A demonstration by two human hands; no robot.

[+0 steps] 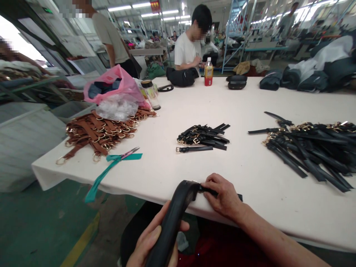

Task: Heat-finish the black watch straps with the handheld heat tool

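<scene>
My left hand (151, 239) is wrapped round a thick, curved black strap (174, 218) that rises from the bottom of the view to the table's front edge. At the strap's upper end a short black buckle strap (211, 191) lies against it, pinched in my right hand (222, 194). The buckle between them is mostly hidden by my fingers. Beyond my hands sits a small pile of black buckle straps (204, 135) with gold buckles, one strap lying apart in front of it. A larger heap of black straps (314, 148) covers the table's right side.
Brown straps with gold rings (97, 131) are heaped at left, beside a pink bag (116, 87). Small scissors (129, 152) lie on a green ribbon (101, 181). A drink bottle (208, 72) and black pouches (236, 81) stand along the far edge. A person (186, 48) sits opposite.
</scene>
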